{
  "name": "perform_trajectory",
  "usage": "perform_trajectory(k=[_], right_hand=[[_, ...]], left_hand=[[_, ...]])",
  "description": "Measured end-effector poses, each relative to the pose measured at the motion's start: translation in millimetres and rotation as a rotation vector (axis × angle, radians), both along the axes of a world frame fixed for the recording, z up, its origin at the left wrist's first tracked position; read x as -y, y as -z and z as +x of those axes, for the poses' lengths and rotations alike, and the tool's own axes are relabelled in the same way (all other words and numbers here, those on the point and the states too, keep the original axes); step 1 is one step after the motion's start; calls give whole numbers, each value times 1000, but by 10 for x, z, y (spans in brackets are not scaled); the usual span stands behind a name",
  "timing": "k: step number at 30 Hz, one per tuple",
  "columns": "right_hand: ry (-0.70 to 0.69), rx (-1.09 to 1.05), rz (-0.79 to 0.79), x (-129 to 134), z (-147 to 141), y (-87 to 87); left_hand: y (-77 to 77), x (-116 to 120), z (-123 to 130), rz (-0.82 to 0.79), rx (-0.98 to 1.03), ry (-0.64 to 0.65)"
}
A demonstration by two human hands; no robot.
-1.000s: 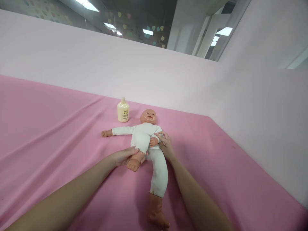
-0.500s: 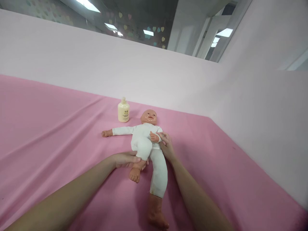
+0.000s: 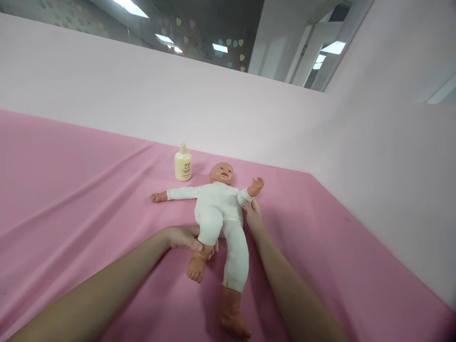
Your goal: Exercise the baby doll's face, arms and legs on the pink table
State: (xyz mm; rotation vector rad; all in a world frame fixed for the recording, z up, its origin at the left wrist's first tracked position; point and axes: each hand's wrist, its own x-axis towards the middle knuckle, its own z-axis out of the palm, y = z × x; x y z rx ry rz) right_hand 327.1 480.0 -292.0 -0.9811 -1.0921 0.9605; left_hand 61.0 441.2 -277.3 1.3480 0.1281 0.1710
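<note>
A baby doll (image 3: 223,202) in a white suit lies on its back on the pink cloth, head toward the wall. My left hand (image 3: 185,238) is wrapped round the lower part of its bent leg, on the left of the view, just above the foot. Beside the doll's other arm, my right hand (image 3: 252,212) holds the sleeve from below, its fingers partly hidden behind it. That arm is raised outward, with its hand up. The other leg lies extended toward me. The doll's left-side arm stretches out flat.
A pale yellow bottle (image 3: 183,166) stands upright near the doll's head, to the left. The pink cloth (image 3: 89,190) has folds at the left. Behind it rises a white wall (image 3: 142,95) with a window above; another wall is at the right.
The doll's arm by my right hand has swung from across its body outward to the right, and my right hand moved right with it. The bent leg and my left hand have shifted slightly toward me.
</note>
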Motion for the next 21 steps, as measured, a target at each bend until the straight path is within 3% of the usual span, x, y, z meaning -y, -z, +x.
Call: perform_trajectory(k=[6, 14, 21], right_hand=[[35, -212, -69, -31, 25, -5], [91, -407, -185, -107, 82, -24], [99, -361, -169, -135, 131, 60]], left_hand=[[24, -33, -10, -48, -52, 141], [29, -30, -19, -61, -82, 136], [-5, -16, -12, -58, -63, 124]])
